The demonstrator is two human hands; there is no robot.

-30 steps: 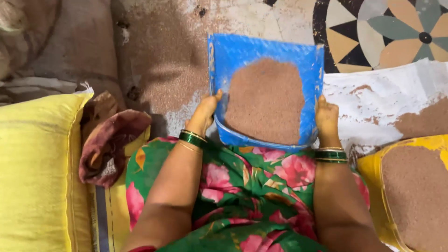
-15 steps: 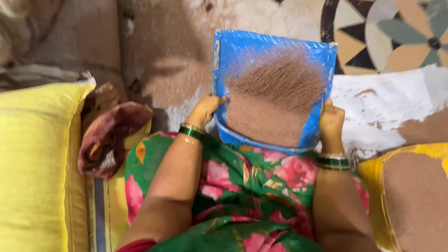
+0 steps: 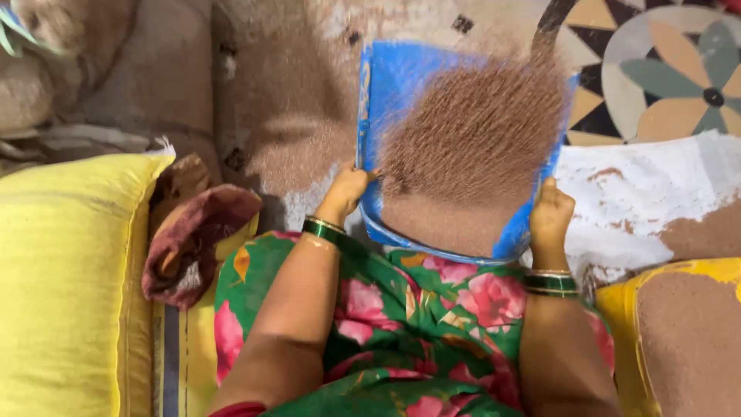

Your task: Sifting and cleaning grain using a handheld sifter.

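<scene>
Mid-toss right now: left hand (image 3: 345, 193) and right hand (image 3: 549, 218) have fingers clamped on the blue tray (image 3: 390, 85), brown grain (image 3: 478, 127) airborne, so winnowing's underway, plenty left.

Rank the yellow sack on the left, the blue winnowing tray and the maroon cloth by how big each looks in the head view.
1. Yellow sack: largest, though cut off by the frame edge and close to the camera.
2. Blue winnowing tray: held in both hands, covered by brown grain.
3. Maroon cloth: clearly smallest.
</scene>
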